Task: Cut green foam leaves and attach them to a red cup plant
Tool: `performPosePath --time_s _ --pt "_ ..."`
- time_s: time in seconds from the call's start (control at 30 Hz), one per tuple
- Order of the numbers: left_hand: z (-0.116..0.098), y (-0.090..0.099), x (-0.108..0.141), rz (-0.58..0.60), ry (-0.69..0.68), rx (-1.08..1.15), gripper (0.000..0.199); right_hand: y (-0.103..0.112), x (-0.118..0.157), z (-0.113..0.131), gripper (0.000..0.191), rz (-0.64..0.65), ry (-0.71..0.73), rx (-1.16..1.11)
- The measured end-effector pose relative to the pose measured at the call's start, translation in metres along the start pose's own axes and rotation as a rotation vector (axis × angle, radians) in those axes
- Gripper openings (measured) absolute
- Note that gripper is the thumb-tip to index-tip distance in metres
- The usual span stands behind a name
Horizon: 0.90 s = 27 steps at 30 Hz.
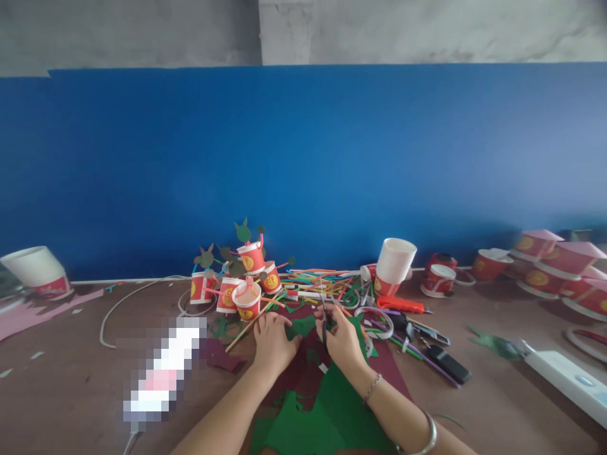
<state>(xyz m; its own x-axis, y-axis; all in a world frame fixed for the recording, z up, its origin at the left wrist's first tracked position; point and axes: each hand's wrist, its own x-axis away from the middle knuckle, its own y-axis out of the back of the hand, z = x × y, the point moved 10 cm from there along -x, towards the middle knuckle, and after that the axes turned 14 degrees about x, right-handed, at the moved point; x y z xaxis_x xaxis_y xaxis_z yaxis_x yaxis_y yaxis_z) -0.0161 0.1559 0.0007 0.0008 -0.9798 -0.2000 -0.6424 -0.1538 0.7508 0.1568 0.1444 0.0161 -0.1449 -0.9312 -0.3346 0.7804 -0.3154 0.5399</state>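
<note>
My right hand (pixel 345 340) grips a pair of dark-handled scissors (pixel 325 328), blades pointing up and away. To its left, my left hand (pixel 272 344) rests low over the worktop, thumb and fingers apart, beside a piece of green paper (pixel 301 327). Whether its fingertips press on that piece is hard to see. Beneath both hands lies dark red paper (pixel 289 379). Large cut green sheets (pixel 344 411) spread closer to me, partly under my right forearm.
Red paper cups with straws and green cut-outs (pixel 246 300) cluster behind my left hand. Coloured straws (pixel 322 281) lie by the wall. A cup stack (pixel 393 265), an orange cutter (pixel 401 305), tape rolls and keys are on the right. A pixelated phone (pixel 165 370) lies left.
</note>
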Motion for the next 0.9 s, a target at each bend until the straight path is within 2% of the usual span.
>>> performPosePath --time_s 0.07,0.23,0.33,0.43,0.6,0.67,0.8,0.9 --pt "0.001 -0.001 0.0 -0.003 0.002 0.008 0.027 0.0 0.0 0.0 0.024 0.005 -0.003 -0.006" --pt "0.003 -0.002 -0.001 -0.029 -0.017 0.026 0.04 -0.002 0.0 0.002 0.024 0.024 -0.004 -0.007" --pt "0.007 -0.006 -0.003 -0.011 -0.001 0.067 0.035 -0.002 0.0 0.001 0.024 0.024 -0.007 0.006" --pt "0.007 -0.002 -0.004 -0.057 -0.012 0.136 0.032 -0.002 0.001 0.001 0.024 0.025 -0.009 0.002" --pt "-0.007 0.002 -0.003 -0.029 -0.124 0.498 0.016 -0.003 0.002 0.001 0.025 0.034 -0.02 -0.027" --pt "-0.012 0.011 -0.001 -0.075 -0.169 0.666 0.01 -0.003 0.002 0.001 0.024 0.037 -0.024 -0.044" --pt "-0.011 0.026 0.004 -0.172 -0.151 0.962 0.017 0.001 0.002 0.007 0.023 0.013 -0.011 -0.132" --pt "-0.009 0.03 0.008 -0.218 -0.111 1.095 0.024 -0.005 0.004 0.014 0.026 0.099 0.011 -0.167"
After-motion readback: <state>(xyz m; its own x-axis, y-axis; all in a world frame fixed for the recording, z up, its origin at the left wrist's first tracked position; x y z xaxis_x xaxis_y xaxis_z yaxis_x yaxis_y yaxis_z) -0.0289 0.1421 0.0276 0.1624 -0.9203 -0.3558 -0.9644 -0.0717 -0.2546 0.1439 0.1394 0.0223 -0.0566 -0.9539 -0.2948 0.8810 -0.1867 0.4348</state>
